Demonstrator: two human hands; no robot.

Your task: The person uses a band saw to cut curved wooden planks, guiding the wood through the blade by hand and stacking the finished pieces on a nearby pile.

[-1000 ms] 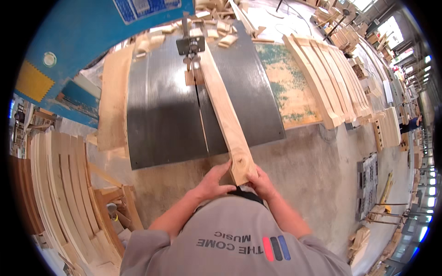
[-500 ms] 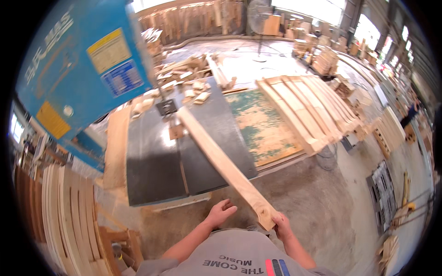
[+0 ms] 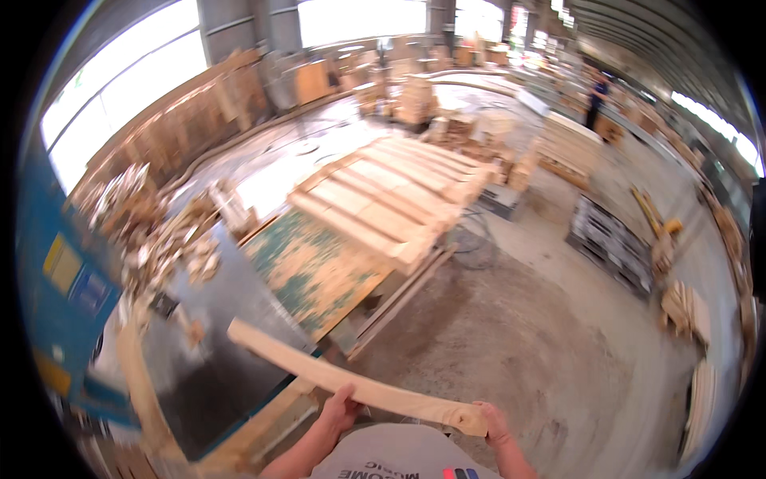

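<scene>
A long pale wooden board lies across in front of my body, its far left end above the dark metal machine table. My right hand is closed around its right end, beside a round knot in the wood. Nearer the middle, my left hand grips the board's near edge; part of the fingers is hidden under the wood. The dark saw table of the blue band saw stands to the left, with a small block near its guide.
Beyond the board, a green, worn worktable carries several similar pale boards laid side by side. Offcuts pile up behind the saw. On the floor at the right lie a dark pallet and wood stacks. A person stands far off.
My view has swung right. The board has come away from the saw blade and turned crosswise. My left hand, empty before, has taken hold of it; my right hand keeps its grip.
</scene>
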